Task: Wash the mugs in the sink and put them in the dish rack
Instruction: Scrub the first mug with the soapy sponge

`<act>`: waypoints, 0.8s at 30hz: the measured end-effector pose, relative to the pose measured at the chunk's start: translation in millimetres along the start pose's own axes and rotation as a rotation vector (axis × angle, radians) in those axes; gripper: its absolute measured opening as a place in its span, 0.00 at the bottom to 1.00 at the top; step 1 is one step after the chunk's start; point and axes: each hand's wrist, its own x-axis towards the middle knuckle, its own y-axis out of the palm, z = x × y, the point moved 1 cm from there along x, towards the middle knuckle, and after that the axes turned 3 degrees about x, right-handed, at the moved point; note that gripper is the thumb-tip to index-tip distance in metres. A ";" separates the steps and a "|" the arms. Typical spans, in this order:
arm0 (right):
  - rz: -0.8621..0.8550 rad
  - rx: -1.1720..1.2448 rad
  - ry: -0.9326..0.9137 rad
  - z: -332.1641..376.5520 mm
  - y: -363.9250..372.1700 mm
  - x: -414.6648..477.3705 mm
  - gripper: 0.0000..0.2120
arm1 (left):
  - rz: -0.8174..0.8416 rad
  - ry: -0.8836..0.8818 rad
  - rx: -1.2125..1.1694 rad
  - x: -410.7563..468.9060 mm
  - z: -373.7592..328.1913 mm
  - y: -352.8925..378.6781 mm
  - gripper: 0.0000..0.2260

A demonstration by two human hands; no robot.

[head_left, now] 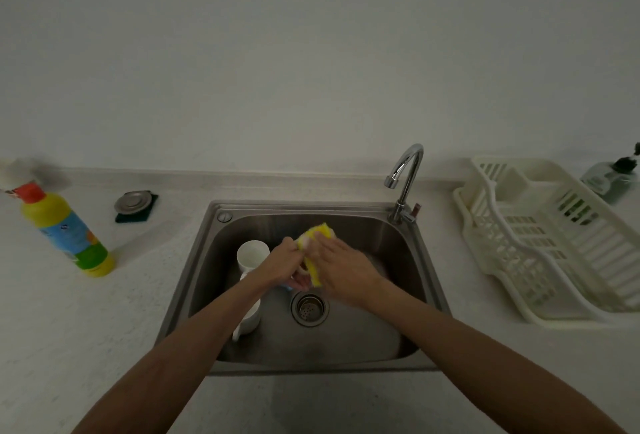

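Over the middle of the steel sink (408,260) my left hand (282,265) grips a small mug-like item (304,269), mostly hidden between my hands. My right hand (344,269) holds a yellow sponge (318,234) folded against that item. Two white mugs are in the left part of the basin. One mug (252,255) stands upright near the back. The other mug (251,319) lies closer to me, partly under my left forearm. An empty white dish rack (554,243) sits on the counter to the right of the sink.
The faucet (405,173) rises at the sink's back right corner, with no water visible. The drain strainer (309,309) is just below my hands. A yellow dish soap bottle (69,232) and a metal stopper (133,203) on a dark pad are on the left counter.
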 end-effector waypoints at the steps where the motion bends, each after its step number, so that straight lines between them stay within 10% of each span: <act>1: -0.011 0.070 0.075 1.8 -5.0 5.6 0.33 | -0.007 0.005 -0.019 0.0 -2.5 0.8 0.11; 9: -0.107 1.100 0.864 -4.4 -8.8 8.5 0.23 | -0.037 0.009 -0.086 -6.7 0.0 1.0 0.05; 14: 0.099 1.449 0.911 -2.0 -0.4 -6.2 0.34 | -0.034 0.005 -0.202 -11.8 5.4 -7.6 0.09; 24: -0.002 1.855 0.957 -29.3 -20.0 -2.2 0.21 | -0.014 -0.017 -0.336 -6.4 -4.9 13.9 0.11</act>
